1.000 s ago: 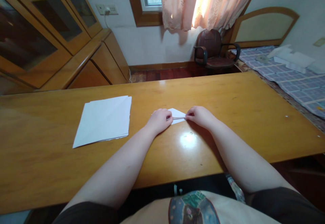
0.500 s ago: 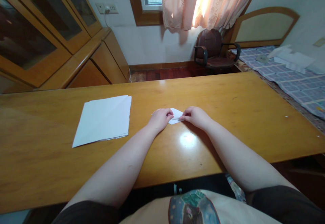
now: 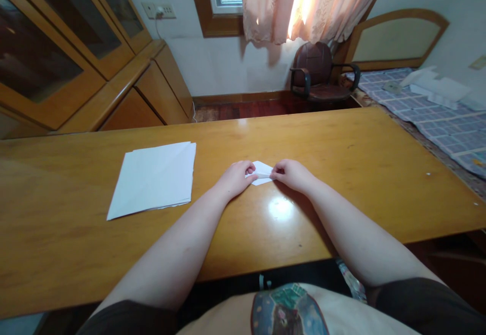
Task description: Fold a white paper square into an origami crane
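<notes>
A small piece of folded white paper (image 3: 261, 169) lies on the wooden table between my two hands. My left hand (image 3: 241, 175) covers its left end, with the thumb and curled fingers pressing on the paper. At the opposite end, my right hand (image 3: 287, 172) pinches the narrower tip between thumb and fingers. A raised fold runs lengthwise along the paper's middle. Both ends are partly hidden by my fingers.
To the left, a stack of white paper sheets (image 3: 155, 180) lies on the table (image 3: 243, 239). Beyond the table are a brown armchair (image 3: 315, 72), a wooden cabinet (image 3: 152, 87) and a bed with a checked cover (image 3: 425, 105). Tiny white scraps (image 3: 428, 174) lie at the table's right.
My left hand has shifted slightly left and its thumb and fingers have spread a little, showing more of the paper's central fold. My right hand stays at the right tip.
</notes>
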{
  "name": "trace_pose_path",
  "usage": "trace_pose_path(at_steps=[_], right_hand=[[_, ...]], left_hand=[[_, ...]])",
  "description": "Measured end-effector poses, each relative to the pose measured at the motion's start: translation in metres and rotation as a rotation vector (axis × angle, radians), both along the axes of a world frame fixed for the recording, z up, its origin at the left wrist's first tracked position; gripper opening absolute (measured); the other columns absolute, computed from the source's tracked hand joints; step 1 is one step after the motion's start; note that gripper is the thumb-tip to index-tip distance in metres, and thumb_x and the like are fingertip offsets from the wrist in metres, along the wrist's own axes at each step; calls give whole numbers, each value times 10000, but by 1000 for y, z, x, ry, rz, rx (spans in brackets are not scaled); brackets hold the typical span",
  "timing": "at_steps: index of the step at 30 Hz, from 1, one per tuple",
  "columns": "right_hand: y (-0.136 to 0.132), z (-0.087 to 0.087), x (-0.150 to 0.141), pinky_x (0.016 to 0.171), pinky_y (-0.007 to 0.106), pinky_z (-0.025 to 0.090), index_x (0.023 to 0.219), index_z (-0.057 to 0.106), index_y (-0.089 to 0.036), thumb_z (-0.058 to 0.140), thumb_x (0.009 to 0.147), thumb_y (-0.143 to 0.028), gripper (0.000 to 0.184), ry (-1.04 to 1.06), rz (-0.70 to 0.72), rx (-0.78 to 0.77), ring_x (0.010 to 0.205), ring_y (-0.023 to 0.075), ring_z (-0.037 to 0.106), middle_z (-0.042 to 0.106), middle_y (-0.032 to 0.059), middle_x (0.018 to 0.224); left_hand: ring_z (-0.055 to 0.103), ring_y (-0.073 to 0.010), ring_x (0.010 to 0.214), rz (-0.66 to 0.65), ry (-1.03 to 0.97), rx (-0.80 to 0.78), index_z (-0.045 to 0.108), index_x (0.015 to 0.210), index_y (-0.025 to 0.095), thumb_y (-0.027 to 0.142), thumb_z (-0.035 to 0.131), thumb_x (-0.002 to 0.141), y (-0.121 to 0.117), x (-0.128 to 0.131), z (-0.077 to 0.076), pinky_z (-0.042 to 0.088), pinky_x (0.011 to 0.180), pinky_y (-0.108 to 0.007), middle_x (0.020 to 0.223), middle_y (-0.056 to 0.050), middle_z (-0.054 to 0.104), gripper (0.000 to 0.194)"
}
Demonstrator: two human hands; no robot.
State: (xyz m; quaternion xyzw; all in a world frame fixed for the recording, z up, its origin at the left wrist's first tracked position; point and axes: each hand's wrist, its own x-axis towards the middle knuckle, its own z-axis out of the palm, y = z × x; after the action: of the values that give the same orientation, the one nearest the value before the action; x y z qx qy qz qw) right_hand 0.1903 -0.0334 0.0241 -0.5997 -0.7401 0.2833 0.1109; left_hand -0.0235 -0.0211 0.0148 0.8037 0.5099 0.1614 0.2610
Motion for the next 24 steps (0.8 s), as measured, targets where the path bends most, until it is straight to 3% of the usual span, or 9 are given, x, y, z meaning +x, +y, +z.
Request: trace_pose_path(at_steps=[9,14,24], right_hand=[[-8,7,-7,646,230,373,827,717,-202,625,813,-367,190,-4,165,128,722,133,560,664,41,826],[-8,3,-24,639,237,358,847,706,-196,543,876,-389,254,-76,95,122,746,145,569,674,52,848],[-4,-2,-31,667,265,384,859,697,-186,510,893,-370,265,-213,56,158,796,182,596,686,87,916]], left_hand=[[577,-162,798,-123,-35,-2,674,753,194,308,632,781,2,-11,1,431,734,-283,843,-25,637,125],[574,-162,782,-101,-53,-9,682,763,194,350,575,826,2,-9,0,423,705,-283,829,-26,640,200],[547,-174,776,18,14,71,644,685,176,259,574,782,3,2,-5,432,713,-301,823,-49,593,146]])
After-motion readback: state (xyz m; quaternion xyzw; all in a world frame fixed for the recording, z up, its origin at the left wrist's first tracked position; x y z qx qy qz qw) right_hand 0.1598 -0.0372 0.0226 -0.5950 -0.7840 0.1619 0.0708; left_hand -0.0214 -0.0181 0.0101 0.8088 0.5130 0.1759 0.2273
